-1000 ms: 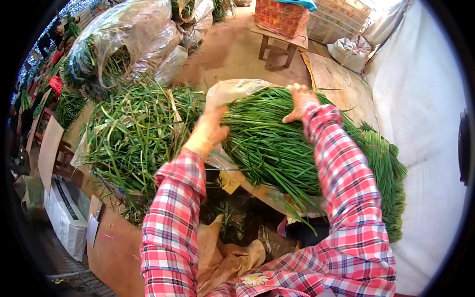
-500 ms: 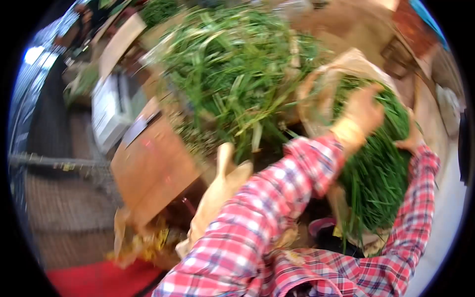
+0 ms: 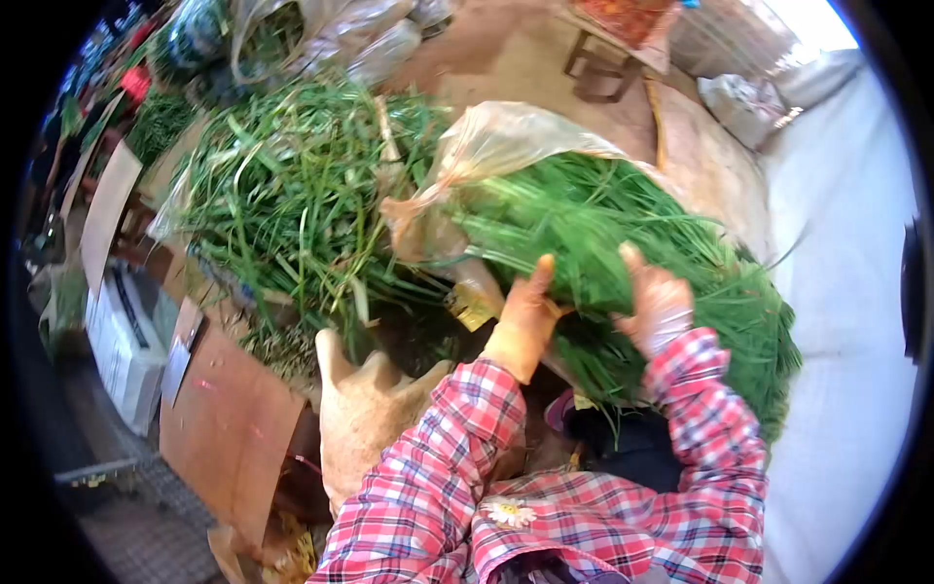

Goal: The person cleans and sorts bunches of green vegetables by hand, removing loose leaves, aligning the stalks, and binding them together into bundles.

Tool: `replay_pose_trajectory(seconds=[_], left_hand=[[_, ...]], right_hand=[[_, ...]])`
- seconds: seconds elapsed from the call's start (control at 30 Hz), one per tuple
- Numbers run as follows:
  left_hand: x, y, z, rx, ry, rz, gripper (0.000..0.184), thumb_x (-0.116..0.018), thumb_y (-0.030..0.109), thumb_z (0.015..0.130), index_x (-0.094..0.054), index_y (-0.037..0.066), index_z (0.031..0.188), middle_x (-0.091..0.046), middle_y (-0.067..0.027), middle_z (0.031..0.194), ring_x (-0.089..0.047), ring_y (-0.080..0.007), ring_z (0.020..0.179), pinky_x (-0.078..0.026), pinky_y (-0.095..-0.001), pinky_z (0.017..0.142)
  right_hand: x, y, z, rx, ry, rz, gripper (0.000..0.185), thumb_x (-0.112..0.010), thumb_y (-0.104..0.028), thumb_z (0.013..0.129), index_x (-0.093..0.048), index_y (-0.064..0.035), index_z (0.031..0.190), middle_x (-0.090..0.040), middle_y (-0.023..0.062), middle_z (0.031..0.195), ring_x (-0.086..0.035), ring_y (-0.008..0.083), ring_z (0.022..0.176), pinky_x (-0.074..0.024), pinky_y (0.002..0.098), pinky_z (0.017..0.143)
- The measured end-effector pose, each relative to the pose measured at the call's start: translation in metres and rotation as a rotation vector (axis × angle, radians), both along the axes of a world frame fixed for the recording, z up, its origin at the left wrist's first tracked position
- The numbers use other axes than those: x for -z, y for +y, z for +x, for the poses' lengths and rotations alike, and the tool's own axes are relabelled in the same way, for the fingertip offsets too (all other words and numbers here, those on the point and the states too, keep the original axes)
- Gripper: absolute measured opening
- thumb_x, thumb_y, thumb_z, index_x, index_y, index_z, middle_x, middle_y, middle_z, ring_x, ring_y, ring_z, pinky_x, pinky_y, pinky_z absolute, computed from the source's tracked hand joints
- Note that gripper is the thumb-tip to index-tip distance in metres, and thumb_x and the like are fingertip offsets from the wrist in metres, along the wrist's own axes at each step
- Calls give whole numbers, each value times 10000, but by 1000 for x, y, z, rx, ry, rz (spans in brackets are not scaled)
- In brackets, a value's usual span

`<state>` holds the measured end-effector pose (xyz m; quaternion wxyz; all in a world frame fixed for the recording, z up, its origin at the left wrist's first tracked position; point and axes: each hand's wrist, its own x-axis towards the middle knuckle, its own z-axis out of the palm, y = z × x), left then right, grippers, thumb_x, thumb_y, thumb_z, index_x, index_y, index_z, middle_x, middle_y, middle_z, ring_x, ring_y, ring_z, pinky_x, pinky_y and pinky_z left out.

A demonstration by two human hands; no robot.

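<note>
Head view: greens [image 3: 569, 238] at the hands [image 3: 664, 307] blurred.

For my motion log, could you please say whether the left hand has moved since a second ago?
Yes, relative to the loose heap of greens, the left hand has moved right and lower in view.

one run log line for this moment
left hand: near edge of green stalks; right hand: same edge; plastic bag: at stalks' left end; leaf heap: left of bag
</note>
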<state>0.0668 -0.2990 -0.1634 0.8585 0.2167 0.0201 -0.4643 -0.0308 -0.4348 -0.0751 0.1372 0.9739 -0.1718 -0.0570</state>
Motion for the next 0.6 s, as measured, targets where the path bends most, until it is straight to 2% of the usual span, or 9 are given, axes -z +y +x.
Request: replay_pose_trajectory(seconds=[0.1,0.23,0.27,0.3,0.37,0.43,0.5,0.57,0.6], left_hand=[[7,-2,-12,-38,17,86,727,-698,457,717,-415,97,1281,-504,-70,1246,-460,-250,1159,-385,-496,940],[18,-12,-1,-130,26,153,691,-724,311,745,-368,95,1297,-485,-99,1243,-518,-294,1071,-464,-506,839],[30,-18,0,-134,26,147,691,-724,311,745,-368,95,1297,-485,-99,1243,-518,-294,1071,-464,-506,839],[45,-25,-1,-184,37,223,694,-724,252,748,-345,92,1306,-493,-107,1222,-530,-295,1050,-483,-480,816],[48,-38,-3,-237,60,293,702,-724,193,750,-322,89,1316,-501,-116,1200,-541,-296,1028,-503,-455,793],[30,-44,-4,-289,133,347,743,-708,74,738,-261,85,1332,-526,-122,1132,-551,-278,1001,-521,-435,754],[2,-43,1,-238,55,208,830,-713,20,709,-191,85,1351,-520,-129,1121,-555,-272,979,-507,-425,785],[-15,-48,4,-192,50,89,814,-701,2,707,-197,85,1341,-510,-126,1135,-557,-270,974,-489,-404,819],[-12,-49,11,-143,52,64,797,-692,-24,699,-214,76,1329,-504,-123,1142,-556,-265,974,-473,-389,843]], right_hand=[[12,8,-4,10,70,36,1075,-801,-436,532,-209,-135,1377,-556,67,978,-555,226,892,-420,353,757],[-53,0,22,97,363,129,904,-699,-546,632,-296,-170,1348,-581,121,981,-573,273,943,-469,364,773],[-79,4,32,189,430,85,831,-623,-609,689,-335,-167,1331,-595,102,949,-583,224,931,-474,345,764],[-95,6,37,231,289,69,820,-648,-598,670,-377,-150,1302,-594,120,956,-582,233,951,-475,338,780],[-118,6,51,4,37,38,832,-686,-568,650,-389,-131,1293,-592,132,959,-579,257,944,-467,367,803],[-94,-18,86,-208,-103,355,886,-744,-504,603,-400,-66,1292,-559,214,1097,-531,346,1031,-407,401,889],[-58,-39,124,-81,-8,631,948,-783,-448,590,-354,-22,1321,-537,206,1174,-508,317,1088,-382,384,931],[-29,-56,154,74,64,1201,1126,-817,-450,553,-218,34,1375,-403,220,1330,-371,288,1252,-313,362,1013],[-24,-61,159,238,-5,1445,1141,-828,-422,561,-183,14,1395,-363,202,1363,-338,244,1271,-291,336,1023]])
